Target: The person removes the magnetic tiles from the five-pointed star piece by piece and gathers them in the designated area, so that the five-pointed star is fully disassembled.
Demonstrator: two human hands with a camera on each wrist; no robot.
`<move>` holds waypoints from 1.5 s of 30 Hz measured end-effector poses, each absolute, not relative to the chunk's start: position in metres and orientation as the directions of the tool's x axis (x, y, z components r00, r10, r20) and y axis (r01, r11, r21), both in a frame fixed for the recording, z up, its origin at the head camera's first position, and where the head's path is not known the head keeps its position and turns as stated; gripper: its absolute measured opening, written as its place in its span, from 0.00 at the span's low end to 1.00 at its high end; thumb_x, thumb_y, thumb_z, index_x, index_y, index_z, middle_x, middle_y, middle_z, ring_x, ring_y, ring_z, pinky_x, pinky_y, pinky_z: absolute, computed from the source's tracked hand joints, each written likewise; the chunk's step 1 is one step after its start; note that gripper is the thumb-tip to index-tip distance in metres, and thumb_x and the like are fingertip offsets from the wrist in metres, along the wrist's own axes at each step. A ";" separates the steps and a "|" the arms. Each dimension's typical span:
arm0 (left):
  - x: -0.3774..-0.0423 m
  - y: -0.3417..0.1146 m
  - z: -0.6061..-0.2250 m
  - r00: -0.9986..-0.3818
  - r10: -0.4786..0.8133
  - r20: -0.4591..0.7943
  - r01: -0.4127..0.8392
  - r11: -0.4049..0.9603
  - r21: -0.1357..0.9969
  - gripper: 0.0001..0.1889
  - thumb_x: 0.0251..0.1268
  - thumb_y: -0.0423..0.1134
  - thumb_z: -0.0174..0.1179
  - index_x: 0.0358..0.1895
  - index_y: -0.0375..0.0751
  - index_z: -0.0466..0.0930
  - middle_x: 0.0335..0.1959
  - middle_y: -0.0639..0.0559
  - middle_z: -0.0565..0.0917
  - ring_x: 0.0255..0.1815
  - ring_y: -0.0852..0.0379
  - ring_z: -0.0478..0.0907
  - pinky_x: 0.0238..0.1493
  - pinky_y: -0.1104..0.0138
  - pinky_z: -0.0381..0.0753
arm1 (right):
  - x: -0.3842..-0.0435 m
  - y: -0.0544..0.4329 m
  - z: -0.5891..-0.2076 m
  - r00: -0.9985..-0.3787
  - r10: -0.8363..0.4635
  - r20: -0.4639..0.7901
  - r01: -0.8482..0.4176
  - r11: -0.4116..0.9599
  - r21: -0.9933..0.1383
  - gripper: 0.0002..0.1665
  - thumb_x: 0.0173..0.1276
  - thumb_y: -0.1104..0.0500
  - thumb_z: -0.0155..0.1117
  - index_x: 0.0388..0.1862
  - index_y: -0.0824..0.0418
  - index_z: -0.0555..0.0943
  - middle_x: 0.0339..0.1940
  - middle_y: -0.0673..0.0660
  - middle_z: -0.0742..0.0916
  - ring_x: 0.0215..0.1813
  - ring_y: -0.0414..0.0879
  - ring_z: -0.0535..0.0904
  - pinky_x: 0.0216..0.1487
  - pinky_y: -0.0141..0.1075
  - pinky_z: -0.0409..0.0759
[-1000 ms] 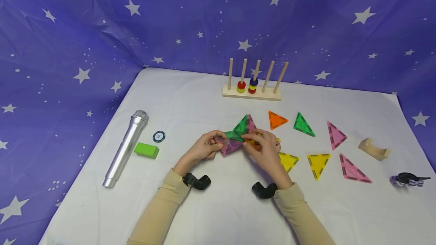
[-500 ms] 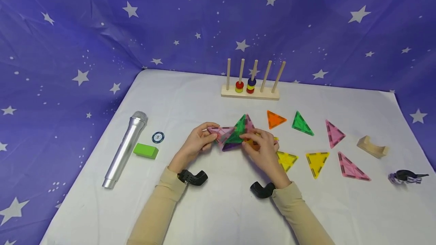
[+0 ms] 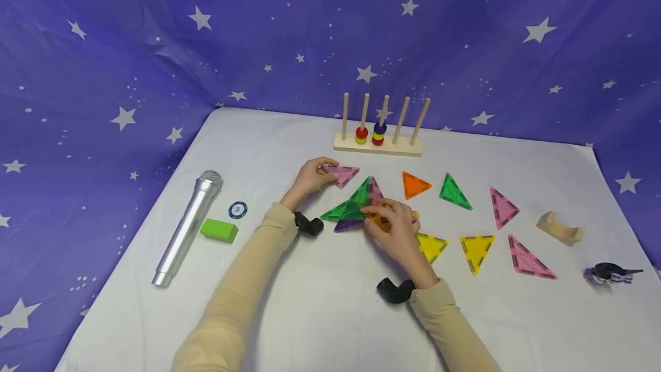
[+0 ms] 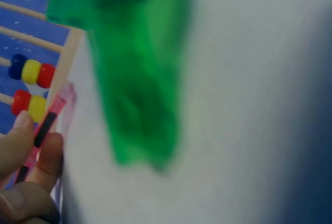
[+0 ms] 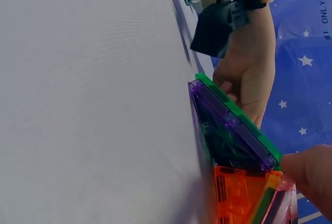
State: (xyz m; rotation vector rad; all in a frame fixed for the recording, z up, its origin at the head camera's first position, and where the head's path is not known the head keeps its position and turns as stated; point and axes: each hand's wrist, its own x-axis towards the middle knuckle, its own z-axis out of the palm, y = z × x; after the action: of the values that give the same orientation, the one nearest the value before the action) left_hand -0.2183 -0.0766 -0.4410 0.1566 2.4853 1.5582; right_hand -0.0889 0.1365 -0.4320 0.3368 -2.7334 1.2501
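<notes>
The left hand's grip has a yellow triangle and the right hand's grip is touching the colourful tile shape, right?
Not quite: the triangle in the left hand's grip is pink, not yellow, as the head view shows. The right hand's grip is indeed touching the colourful tile shape.

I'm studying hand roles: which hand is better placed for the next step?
Likely the left hand, for positioning the pink tile it pinches; the right hand holds the tile structure.

The left arm (image 3: 242, 291) stretches farther forward, its left hand (image 3: 311, 177) pinching with bent fingers (image 3: 326, 161); the right hand (image 3: 397, 231) grips lower, its right forearm (image 3: 448, 323) angled inward.
</notes>
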 end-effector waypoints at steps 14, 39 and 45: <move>-0.170 -0.109 -0.428 -0.879 0.469 -0.083 0.250 0.603 0.757 0.33 0.42 0.48 0.72 0.56 0.44 0.73 0.27 0.52 0.77 0.21 0.56 0.70 0.23 0.67 0.68 | -0.089 0.135 -0.434 -0.973 -0.148 0.176 -0.230 0.636 -0.737 0.10 0.62 0.51 0.61 0.43 0.46 0.83 0.58 0.57 0.73 0.62 0.56 0.55 0.48 0.59 0.45; -0.160 -0.097 -0.436 -0.785 0.618 -0.037 0.336 0.475 0.813 0.23 0.48 0.35 0.69 0.50 0.38 0.73 0.32 0.50 0.78 0.24 0.58 0.67 0.27 0.69 0.67 | -0.088 0.135 -0.433 -0.969 -0.154 0.191 -0.246 0.624 -0.742 0.10 0.62 0.52 0.61 0.42 0.48 0.83 0.57 0.57 0.73 0.62 0.57 0.55 0.48 0.59 0.45; -0.160 -0.101 -0.441 -0.803 0.596 -0.007 0.278 0.384 0.880 0.20 0.49 0.36 0.68 0.47 0.37 0.75 0.33 0.47 0.78 0.26 0.56 0.69 0.29 0.68 0.68 | -0.089 0.136 -0.433 -0.970 -0.157 0.187 -0.244 0.622 -0.744 0.10 0.61 0.53 0.62 0.42 0.48 0.83 0.57 0.57 0.73 0.62 0.57 0.55 0.48 0.59 0.45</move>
State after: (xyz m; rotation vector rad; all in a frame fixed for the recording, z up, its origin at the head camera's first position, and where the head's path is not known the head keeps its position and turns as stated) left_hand -0.1603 -0.1009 -0.4408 0.7636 2.3259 1.3856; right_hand -0.0885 0.1359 -0.4329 0.3396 -2.7349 1.2784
